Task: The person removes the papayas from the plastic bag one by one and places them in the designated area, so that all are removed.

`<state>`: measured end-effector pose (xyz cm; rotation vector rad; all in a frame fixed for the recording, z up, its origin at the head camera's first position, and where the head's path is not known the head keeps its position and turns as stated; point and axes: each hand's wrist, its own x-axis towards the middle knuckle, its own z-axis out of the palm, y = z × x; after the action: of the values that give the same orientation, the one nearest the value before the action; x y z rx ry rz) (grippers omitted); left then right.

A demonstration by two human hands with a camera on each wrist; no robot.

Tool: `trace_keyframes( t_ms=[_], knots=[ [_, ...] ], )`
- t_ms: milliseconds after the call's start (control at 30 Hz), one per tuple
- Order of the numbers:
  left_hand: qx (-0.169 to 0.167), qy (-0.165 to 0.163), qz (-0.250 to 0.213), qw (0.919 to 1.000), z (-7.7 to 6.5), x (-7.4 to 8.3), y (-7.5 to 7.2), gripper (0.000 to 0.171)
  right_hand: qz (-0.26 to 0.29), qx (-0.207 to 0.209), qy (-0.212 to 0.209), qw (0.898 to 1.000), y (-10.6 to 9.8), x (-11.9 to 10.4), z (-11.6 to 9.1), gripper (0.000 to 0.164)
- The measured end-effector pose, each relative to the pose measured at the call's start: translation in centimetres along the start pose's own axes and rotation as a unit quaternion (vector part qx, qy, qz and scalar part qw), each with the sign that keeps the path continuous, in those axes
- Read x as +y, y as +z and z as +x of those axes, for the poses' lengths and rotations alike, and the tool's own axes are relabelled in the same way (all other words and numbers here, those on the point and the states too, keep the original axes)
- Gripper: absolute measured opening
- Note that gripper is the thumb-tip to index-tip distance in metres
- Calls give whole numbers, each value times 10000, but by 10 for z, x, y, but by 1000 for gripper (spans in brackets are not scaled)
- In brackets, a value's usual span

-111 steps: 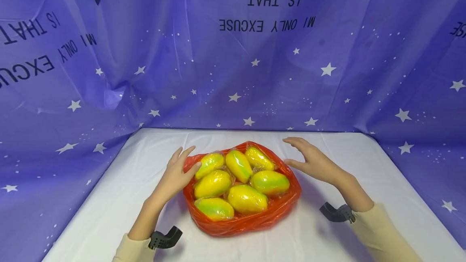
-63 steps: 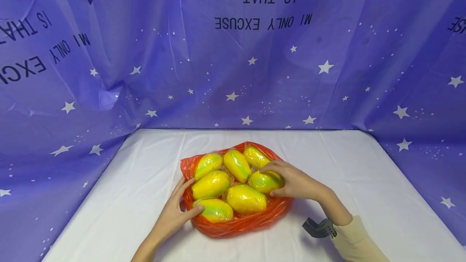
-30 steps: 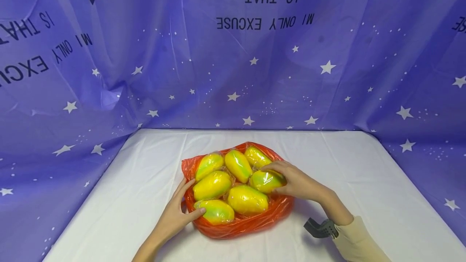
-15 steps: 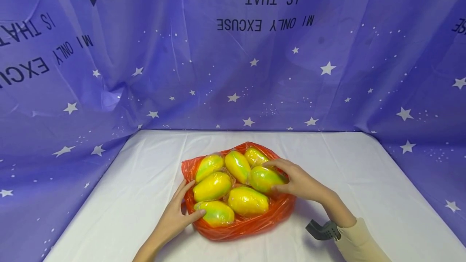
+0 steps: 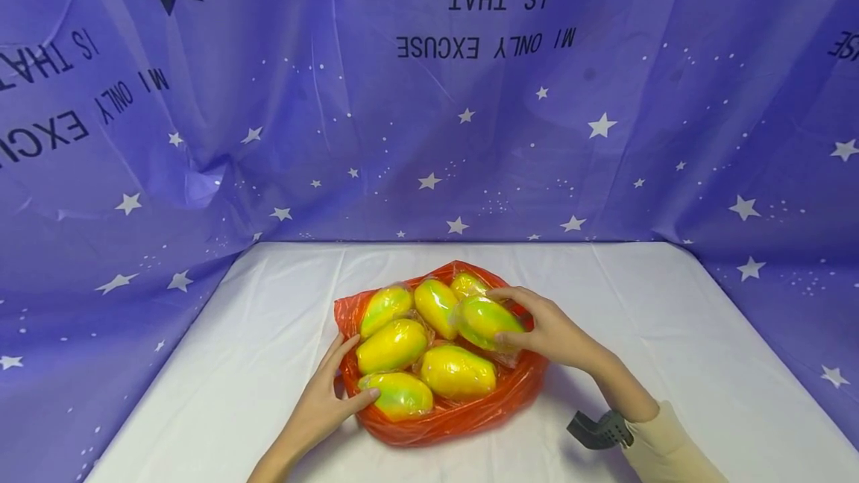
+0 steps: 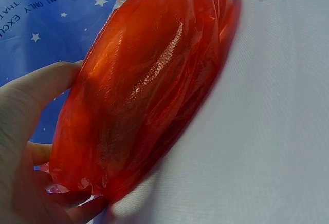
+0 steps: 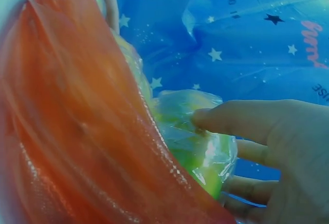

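A red plastic bag lies spread with its mouth facing up, filled with several yellow-green mangoes, each in clear wrap. My right hand grips one mango at the bag's right side, thumb on the near side and fingers on the far side. In the right wrist view this wrapped mango rises past the bag's rim. My left hand holds the bag's left edge, its thumb by the nearest-left mango. The left wrist view shows the thumb at the bag's rim and fingers partly hidden behind it.
A white cloth covers the table under the bag. Purple sheeting with stars and lettering hangs behind and at both sides. A black wrist mount sits on the right forearm.
My right hand came in from the bag's right, took hold of the mango there and has raised it slightly. My left hand moved down to the bag's left edge and has stayed there.
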<state>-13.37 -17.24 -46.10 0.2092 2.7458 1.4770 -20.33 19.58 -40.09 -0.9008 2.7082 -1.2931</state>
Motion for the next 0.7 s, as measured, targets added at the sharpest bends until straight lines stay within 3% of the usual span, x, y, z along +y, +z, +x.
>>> trace_keyframes(
  t_ms=[267, 700],
  knots=[
    [1, 9, 9, 10000, -1, -2, 0, 86, 208, 56, 85, 9997, -2, -5, -2, 57],
    [-32, -33, 37, 10000, -1, 1, 0, 86, 947, 621, 427, 9926, -9, -9, 2, 54]
  ],
)
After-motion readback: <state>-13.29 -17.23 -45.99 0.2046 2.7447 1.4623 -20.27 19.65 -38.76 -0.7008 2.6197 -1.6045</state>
